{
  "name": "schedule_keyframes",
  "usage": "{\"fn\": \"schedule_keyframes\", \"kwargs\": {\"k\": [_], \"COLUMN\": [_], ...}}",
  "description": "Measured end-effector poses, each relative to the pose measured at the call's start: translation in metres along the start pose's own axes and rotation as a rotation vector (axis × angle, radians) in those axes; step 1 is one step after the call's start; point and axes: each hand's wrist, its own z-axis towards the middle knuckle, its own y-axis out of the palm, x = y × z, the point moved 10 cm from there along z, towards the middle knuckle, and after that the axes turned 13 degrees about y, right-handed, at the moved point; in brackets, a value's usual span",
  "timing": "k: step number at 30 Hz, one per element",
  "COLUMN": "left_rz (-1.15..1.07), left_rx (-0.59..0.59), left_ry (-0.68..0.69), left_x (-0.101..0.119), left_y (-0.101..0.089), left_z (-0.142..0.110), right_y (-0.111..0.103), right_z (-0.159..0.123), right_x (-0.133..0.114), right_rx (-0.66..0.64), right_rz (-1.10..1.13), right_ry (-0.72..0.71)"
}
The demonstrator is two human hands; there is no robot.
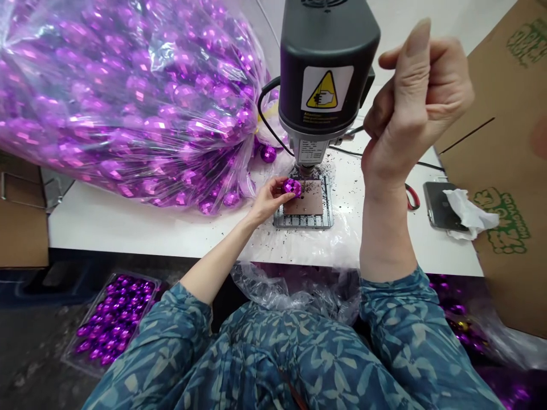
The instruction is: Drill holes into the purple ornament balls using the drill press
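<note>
A small purple faceted ball [292,187] is pinched between the thumb and fingers of my left hand [272,199]. It sits just over a brown board [314,202] on the slotted metal base [325,224] of a bench drill press [329,51]. The drill's chuck [306,169] hangs right above, close to the ball. My right hand [416,99] is raised beside the right of the drill head, its fingers curled closed and thumb up. Whatever lies inside those fingers, if anything, is hidden from me. Dark shavings are scattered around the base.
A big clear bag of purple balls [141,108] fills the table's left. One loose ball [268,153] lies behind the base. A phone [442,206] with a crumpled tissue [470,212] and a red-handled tool [412,197] lie right, beside a cardboard box [508,171]. A tray of balls [115,319] stands below left.
</note>
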Motion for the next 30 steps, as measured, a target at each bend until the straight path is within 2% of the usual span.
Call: {"fn": "schedule_keyframes", "kwargs": {"k": [6, 15, 18, 22, 30], "left_rz": [0.149, 0.471, 0.454, 0.34, 0.358], "left_rx": [-0.066, -0.127, -0.134, -0.145, -0.114], "left_ry": [0.081, 0.291, 0.335, 0.303, 0.3], "left_x": [0.002, 0.014, 0.013, 0.004, -0.002], "left_y": [0.01, 0.031, 0.038, 0.043, 0.039], "left_z": [0.007, 0.005, 0.002, 0.0, -0.001], "right_y": [0.0, 0.0, 0.0, 0.0, -0.006], "right_z": [-0.001, 0.0, -0.001, -0.001, -0.012], "right_x": [-0.001, -0.002, -0.001, -0.002, -0.004], "right_rx": [0.011, -0.025, -0.038, -0.026, 0.021], "right_rz": [-0.034, 0.095, 0.104, 0.08, -0.094], "right_ry": [0.001, -0.015, -0.015, -0.031, -0.034]}}
